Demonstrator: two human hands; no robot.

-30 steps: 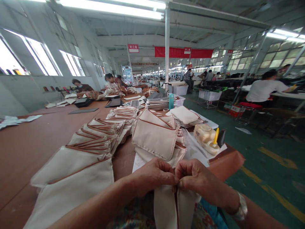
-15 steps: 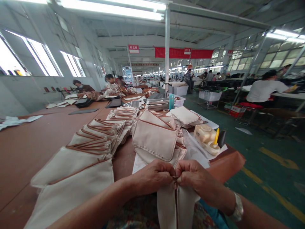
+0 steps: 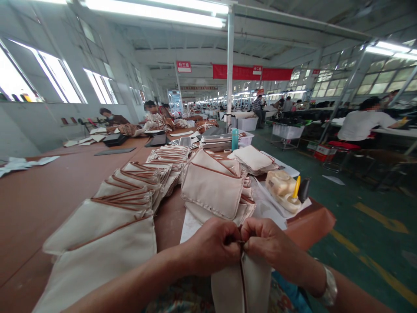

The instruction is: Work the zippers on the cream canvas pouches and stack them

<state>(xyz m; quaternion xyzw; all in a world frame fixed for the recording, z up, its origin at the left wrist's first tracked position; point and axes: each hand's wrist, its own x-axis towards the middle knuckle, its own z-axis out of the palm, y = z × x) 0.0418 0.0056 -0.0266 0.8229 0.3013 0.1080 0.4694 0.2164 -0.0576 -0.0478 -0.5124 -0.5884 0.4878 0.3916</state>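
Both hands meet at the top of a cream fabric piece with brown edging (image 3: pixel 228 284), which hangs down over my lap. My left hand (image 3: pixel 213 243) is closed, pinching the piece's brown-trimmed top end. Close against it, my right hand (image 3: pixel 269 241) pinches the same end from the other side; a bracelet is on that wrist. The exact spot between the fingertips is partly hidden. Just beyond the hands lies a pile of similar cream pieces (image 3: pixel 211 189). To the left, a long fanned row of brown-edged cream pieces (image 3: pixel 114 243) covers the table.
A glue container with a yellow-handled brush (image 3: pixel 283 187) stands on white paper at the right edge of the brown table (image 3: pixel 74 174). Behind the piles are a teal bottle (image 3: pixel 235 139) and a white bin (image 3: pixel 246 138). Several people work farther off.
My left hand has rolled slightly, its fingers now more curled at the seam. The hanging piece has spread a little wider below. Both hands keep their grip.
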